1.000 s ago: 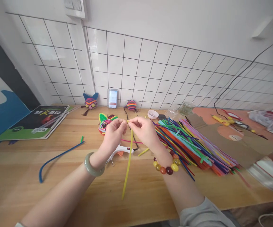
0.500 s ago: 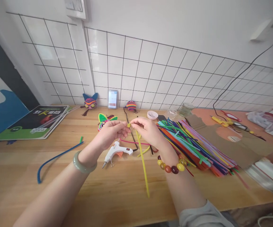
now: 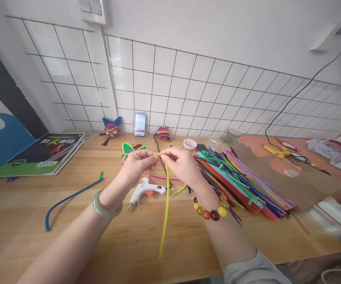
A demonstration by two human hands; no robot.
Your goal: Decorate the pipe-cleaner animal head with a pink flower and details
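Note:
Above the middle of the wooden table, my left hand and my right hand meet at the fingertips. Both are closed in a pinch on one end of a yellow pipe cleaner. Its long tail hangs down toward the table's front; the pinched end is mostly covered by my fingers. Under my left hand lies a white glue gun with an orange trigger. Behind that hand, a striped figure with green ears is partly hidden.
A pile of coloured pipe cleaners lies to the right, beside brown cardboard. On the left are a bent blue pipe cleaner and a book. Along the wall stand a phone, striped figures and a pink bowl.
The yellow pipe cleaner's tail has swung to the left. The small yellow coil that showed between my fingertips is now mostly covered, with my hands closer together.

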